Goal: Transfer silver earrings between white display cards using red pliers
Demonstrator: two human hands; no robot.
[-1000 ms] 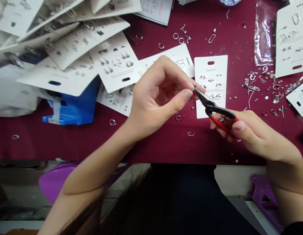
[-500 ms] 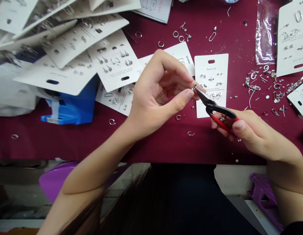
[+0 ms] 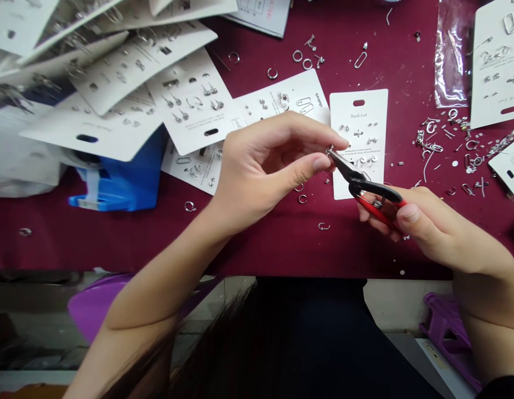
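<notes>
Blocking part of the Stack Lab card (image 3: pixel 343 106), pliers (image 3: pixel 356 180) fill the right hand (image 3: pixel 439 224); the left hand (image 3: pixel 254 174), narrowly open, overlaps its left edge.

The small white rectangular card (image 3: pixel 339 177) reads "Stack Lab" and "PREMIUM PLATED BRASS", while the tilted white jewellery card with silver pieces (image 3: pixel 290 84) beside it reads "claire's".

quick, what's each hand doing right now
left hand: fingers curled, fingertips at a tiny metal piece
right hand: closed around red-handled pliers
</notes>
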